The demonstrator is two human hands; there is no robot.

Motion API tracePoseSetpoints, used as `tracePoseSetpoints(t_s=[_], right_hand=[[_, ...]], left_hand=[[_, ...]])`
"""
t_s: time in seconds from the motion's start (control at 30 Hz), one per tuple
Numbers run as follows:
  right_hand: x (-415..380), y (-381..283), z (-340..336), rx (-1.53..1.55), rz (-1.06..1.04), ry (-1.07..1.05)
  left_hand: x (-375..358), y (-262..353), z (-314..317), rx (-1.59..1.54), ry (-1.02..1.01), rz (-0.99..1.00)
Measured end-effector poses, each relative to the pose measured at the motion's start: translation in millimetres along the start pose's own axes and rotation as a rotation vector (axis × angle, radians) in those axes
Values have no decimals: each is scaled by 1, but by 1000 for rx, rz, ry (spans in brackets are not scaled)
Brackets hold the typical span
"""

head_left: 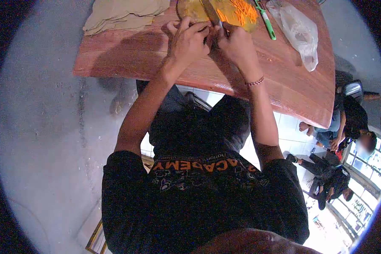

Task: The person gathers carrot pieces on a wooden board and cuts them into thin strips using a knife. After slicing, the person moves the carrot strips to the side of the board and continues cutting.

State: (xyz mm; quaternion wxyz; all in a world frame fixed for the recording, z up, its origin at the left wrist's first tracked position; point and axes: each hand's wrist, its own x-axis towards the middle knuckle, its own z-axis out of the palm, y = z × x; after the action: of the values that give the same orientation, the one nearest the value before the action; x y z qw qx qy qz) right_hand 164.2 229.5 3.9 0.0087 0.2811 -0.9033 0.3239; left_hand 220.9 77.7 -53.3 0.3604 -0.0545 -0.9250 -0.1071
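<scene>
A knife (210, 12) is gripped by my right hand (238, 45), which wears a braided bracelet. Its blade points away from me over a yellowish round cutting board (189, 9). My left hand (189, 42) is beside the knife at the board's near edge, with bent fingers drawn together. Whatever those fingertips hold, if anything, is hidden. Thin orange strips, which look like carrot (244, 12), lie in a pile on the board to the right of the blade.
Brown flat sheets (122, 16) are stacked at the table's left. A green-and-white peeler (267, 23) and a clear plastic bag (298, 34) lie to the right on the wooden table (292, 91). Other people (332, 182) sit off to the right.
</scene>
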Motion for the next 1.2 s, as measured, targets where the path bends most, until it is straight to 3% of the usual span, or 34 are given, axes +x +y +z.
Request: tracePoseSetpoints(t_s=[0.87, 1.2], right_hand=[[-12, 2, -11, 62, 52, -124], [12, 24, -2, 2, 74, 76]], left_hand=[[-4, -3, 11, 4, 46, -29], [-1, 3, 3, 12, 67, -30]])
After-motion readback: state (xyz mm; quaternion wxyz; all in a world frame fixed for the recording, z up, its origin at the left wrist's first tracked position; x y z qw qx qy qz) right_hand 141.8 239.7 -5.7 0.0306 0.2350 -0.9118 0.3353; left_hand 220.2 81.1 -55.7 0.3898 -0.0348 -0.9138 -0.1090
